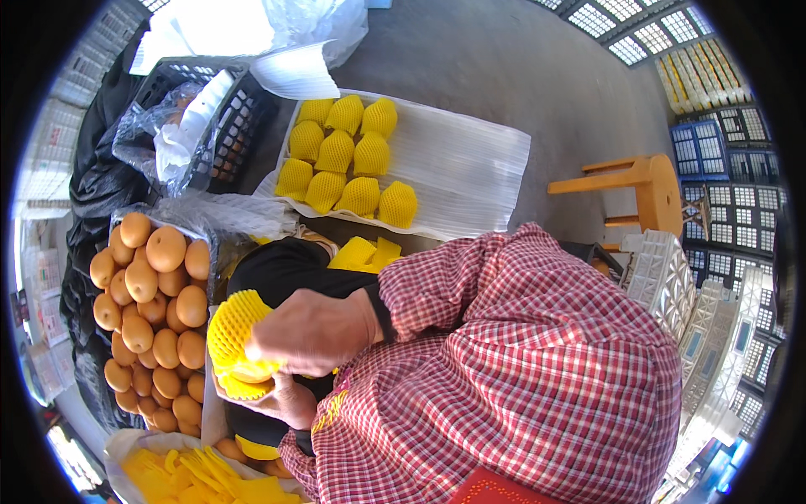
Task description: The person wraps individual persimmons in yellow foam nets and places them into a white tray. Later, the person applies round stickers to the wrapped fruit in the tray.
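Observation:
My left hand cups a brown round fruit from below, partly covered by a yellow foam net sleeve. From above, my right hand, blurred, grips the sleeve at the fruit's near side; its fingertips are partly hidden. Beyond both hands, a crate holds a heap of bare brown fruit that look like Asian pears. Up and to the right, rows of fruit in yellow nets stand on a white foam-lined tray. Loose yellow sleeves fill a bag at the bottom left.
A black plastic crate with clear wrap and white foam stands at the upper left. More flat yellow sleeves lie beside my leg. An orange stool and stacked light crates are at the right.

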Action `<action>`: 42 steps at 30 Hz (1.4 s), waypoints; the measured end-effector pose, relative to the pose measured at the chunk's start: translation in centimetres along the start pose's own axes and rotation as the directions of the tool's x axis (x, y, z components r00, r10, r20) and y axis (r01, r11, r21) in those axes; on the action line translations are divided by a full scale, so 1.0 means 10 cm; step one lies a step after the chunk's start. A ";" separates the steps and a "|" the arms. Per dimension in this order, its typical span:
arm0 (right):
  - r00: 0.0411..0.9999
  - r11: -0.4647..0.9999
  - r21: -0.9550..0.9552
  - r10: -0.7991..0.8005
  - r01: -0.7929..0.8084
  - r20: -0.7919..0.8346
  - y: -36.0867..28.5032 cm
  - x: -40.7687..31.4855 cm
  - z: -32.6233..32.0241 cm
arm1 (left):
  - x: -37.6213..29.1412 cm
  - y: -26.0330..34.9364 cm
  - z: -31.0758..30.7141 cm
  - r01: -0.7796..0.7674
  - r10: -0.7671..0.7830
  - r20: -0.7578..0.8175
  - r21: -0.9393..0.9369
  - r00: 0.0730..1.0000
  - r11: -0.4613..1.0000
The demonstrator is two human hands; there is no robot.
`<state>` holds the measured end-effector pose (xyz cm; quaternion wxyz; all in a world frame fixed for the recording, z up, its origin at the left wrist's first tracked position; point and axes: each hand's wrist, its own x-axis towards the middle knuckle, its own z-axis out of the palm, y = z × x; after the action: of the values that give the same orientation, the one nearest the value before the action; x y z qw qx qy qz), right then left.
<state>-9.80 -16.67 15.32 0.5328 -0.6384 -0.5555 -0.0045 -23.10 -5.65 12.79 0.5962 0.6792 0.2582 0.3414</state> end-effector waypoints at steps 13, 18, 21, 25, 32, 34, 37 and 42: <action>0.103 0.244 0.920 0.969 -0.307 -0.223 2.16 -2.27 -1.32 | 0.23 0.11 1.05 -0.208 0.074 0.879 0.029 0.472 0.978; -0.508 0.187 0.763 0.645 -0.619 -0.571 2.49 -3.28 -1.08 | 0.08 0.41 0.26 0.113 0.055 0.831 -0.141 0.554 0.984; -0.454 0.035 0.671 0.711 -0.741 -0.538 2.61 -3.41 -1.01 | 0.02 0.47 0.23 0.141 0.063 0.830 -0.168 0.554 0.976; -0.189 -0.131 0.144 0.818 -0.981 -0.544 2.56 -3.51 -1.14 | 0.06 0.43 0.10 0.276 0.078 0.796 -0.299 0.600 0.913; 0.540 0.663 0.108 0.684 -0.741 -0.491 1.07 -0.23 -0.19 | 0.11 0.14 -1.40 -0.072 0.048 0.441 0.038 0.896 0.997; 0.911 0.897 0.180 0.413 -0.403 -0.019 0.29 0.78 0.70 | -0.09 -0.09 -1.99 0.044 -0.047 0.023 0.102 0.999 0.994; 0.804 0.937 0.239 -0.343 0.256 0.485 -0.70 1.49 1.77 | -0.60 -0.09 -2.33 0.258 -0.212 -0.506 0.020 0.836 0.966; 0.294 0.721 0.130 -0.431 0.680 0.853 -0.95 1.22 4.22 | -0.96 -0.27 -3.14 0.540 -0.436 -0.577 0.011 0.691 0.841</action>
<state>-36.67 19.08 10.80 0.0717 -0.3836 -0.9196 0.0443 -53.29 7.42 10.43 0.5009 0.5077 0.6204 0.3263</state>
